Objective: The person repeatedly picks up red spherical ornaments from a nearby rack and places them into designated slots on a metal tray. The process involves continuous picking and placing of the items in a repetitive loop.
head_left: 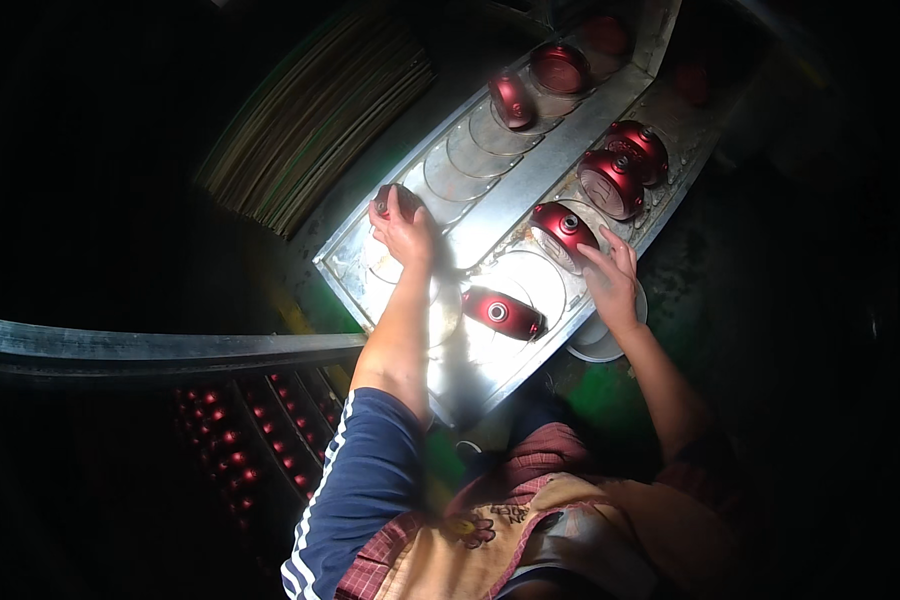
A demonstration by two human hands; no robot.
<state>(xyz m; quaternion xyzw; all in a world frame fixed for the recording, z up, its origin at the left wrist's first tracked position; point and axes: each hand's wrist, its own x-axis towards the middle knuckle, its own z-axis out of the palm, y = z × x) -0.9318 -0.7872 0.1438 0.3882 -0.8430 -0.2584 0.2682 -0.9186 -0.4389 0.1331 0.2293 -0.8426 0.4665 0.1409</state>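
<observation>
My left hand [407, 238] is closed around a dark red round metal housing [409, 201] at the left end of the metal trough, its fingers covering much of the piece. My right hand [610, 280] has its fingers stretched apart beside another glossy red housing [563, 232], which is tilted and has a round fitting on its side. The fingertips are at that housing's right edge; whether they press on it I cannot tell. Nearer to me, a third red housing [503, 313] lies on its side in the bright light, a ringed hole facing up.
The trough's metal divider [510, 208] separates two lanes with circular marks. More red housings [613, 183] sit farther along, others [560, 70] in the far lane. Stacked sheets [315, 115] stand at left, above a metal rail [170, 347]. Racks of red pieces [238, 458] lie lower left.
</observation>
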